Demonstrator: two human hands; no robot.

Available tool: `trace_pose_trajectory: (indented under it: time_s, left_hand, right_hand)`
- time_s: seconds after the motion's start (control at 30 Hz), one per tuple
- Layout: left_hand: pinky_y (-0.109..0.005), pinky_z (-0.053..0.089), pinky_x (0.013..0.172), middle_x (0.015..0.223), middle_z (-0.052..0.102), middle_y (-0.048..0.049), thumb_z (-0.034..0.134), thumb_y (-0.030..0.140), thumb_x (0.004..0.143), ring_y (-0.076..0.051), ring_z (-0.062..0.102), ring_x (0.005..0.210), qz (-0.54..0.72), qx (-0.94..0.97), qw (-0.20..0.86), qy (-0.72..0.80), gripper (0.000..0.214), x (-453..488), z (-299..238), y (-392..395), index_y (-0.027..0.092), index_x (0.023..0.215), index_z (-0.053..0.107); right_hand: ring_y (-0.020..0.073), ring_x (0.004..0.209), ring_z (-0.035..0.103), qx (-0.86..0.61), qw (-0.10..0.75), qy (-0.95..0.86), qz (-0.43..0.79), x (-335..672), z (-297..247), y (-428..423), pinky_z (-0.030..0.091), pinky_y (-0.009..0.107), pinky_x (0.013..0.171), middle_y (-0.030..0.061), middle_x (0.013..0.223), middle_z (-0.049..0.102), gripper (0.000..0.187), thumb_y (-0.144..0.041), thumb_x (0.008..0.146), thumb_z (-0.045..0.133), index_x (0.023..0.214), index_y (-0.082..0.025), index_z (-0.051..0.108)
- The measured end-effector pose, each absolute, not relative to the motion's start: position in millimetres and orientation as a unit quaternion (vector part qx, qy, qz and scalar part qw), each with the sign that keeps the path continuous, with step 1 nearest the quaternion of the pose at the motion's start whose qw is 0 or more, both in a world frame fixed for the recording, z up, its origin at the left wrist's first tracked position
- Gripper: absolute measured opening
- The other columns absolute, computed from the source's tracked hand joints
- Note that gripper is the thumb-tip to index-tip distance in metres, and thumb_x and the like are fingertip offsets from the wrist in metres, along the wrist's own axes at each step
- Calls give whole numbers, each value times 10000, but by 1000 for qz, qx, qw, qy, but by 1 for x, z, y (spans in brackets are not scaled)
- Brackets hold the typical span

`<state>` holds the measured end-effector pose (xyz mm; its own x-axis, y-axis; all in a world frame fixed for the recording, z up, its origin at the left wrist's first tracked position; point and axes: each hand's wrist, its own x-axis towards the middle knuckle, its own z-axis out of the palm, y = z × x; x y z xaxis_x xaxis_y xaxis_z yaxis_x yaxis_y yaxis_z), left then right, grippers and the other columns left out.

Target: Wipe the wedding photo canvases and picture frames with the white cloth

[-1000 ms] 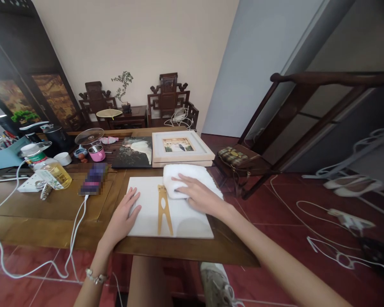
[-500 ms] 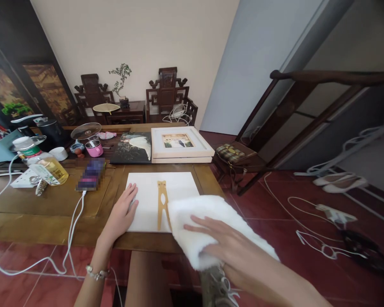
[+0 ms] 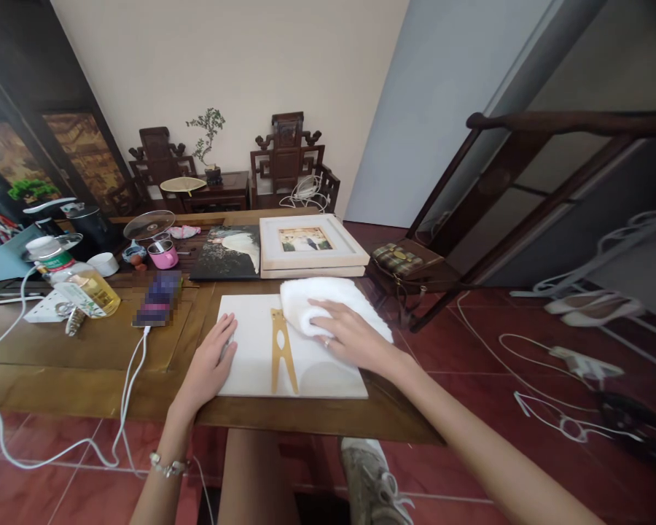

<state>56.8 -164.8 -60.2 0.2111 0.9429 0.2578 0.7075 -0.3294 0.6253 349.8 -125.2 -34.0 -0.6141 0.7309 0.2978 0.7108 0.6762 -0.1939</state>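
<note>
A white rectangular board lies near the table's front edge. On its face is a tan, long-legged figure with small ears at the top; whether it is printed or a separate piece I cannot tell. My left hand rests on the board's left side, fingers stretched out and holding nothing. Under my right hand is a fluffy white towel, bunched below the fingers and spread over the board's upper right part. The towel hides that corner and hangs past the right edge.
Behind the board are a framed picture and a dark photo panel. To the left stand a phone on a white cable, an oil bottle, a pink cup and a power strip. A wooden chair stands at right.
My right hand has moved the towel up and away from me, from the board's lower right to its upper right. The lower right corner now shows. My left hand stays put.
</note>
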Motion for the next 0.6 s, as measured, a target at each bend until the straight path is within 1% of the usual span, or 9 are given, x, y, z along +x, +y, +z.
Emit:
trace_pose_trajectory:
  time_s: [0.1, 0.17, 0.23, 0.3, 0.33, 0.43, 0.5, 0.6]
  left_hand:
    - [-431, 235, 1163, 1481, 403, -92, 390, 295, 933, -217, 307, 1401, 306, 755, 185, 549, 443, 57, -63, -164, 176, 1349, 487]
    - [-443, 235, 1163, 1486, 393, -100, 378, 297, 938, -218, 298, 1405, 302, 760, 180, 547, 451, 57, -65, -163, 164, 1357, 474]
    - [-443, 233, 1165, 1490, 386, -103, 367, 300, 942, -215, 289, 1409, 297, 765, 175, 543, 457, 56, -67, -163, 155, 1365, 462]
    - [-439, 232, 1167, 1490, 385, -104, 359, 301, 946, -210, 286, 1410, 292, 770, 170, 542, 460, 56, -67, -163, 149, 1369, 456]
    - [-438, 232, 1168, 1490, 384, -106, 356, 301, 947, -209, 286, 1411, 290, 771, 168, 541, 461, 56, -67, -163, 146, 1370, 454]
    - [-437, 234, 1167, 1490, 385, -106, 351, 303, 949, -208, 287, 1410, 287, 775, 162, 539, 461, 55, -67, -162, 147, 1370, 453]
    - [-437, 234, 1167, 1490, 382, -110, 349, 303, 950, -209, 285, 1411, 285, 777, 161, 538, 464, 55, -68, -162, 139, 1372, 449]
    - [-436, 230, 1169, 1492, 376, -124, 342, 295, 953, -210, 275, 1415, 282, 780, 156, 537, 469, 54, -68, -162, 117, 1375, 442]
  right_hand:
    - [333, 1288, 434, -400, 165, -900, 57, 355, -25, -173, 400, 533, 1014, 188, 1339, 534, 317, -60, 769, 486, 986, -165, 692]
    - [324, 1281, 446, -397, 114, -906, 95, 358, -13, -206, 406, 532, 1010, 154, 1278, 593, 354, -31, 716, 486, 940, -193, 706]
    - [324, 1278, 450, -387, 58, -911, 131, 360, 0, -231, 417, 527, 1002, 127, 1261, 611, 374, -21, 677, 490, 912, -213, 710]
    - [317, 1277, 452, -388, 19, -908, 160, 360, 11, -244, 427, 502, 997, 109, 1243, 624, 353, -28, 677, 495, 880, -224, 708]
    - [310, 1280, 449, -392, 13, -904, 168, 360, 15, -245, 432, 483, 996, 107, 1236, 628, 341, -34, 689, 496, 878, -225, 705]
    - [290, 1287, 437, -406, 42, -900, 156, 358, 13, -223, 432, 447, 993, 126, 1261, 601, 336, -50, 750, 474, 952, -209, 690]
    - [291, 1277, 440, -403, 81, -902, 130, 355, 4, -192, 418, 456, 996, 155, 1308, 555, 340, -67, 791, 457, 1027, -186, 671]
    - [310, 1255, 453, -395, 132, -906, 77, 350, -14, -137, 402, 483, 994, 188, 1326, 524, 285, -110, 838, 459, 1029, -154, 667]
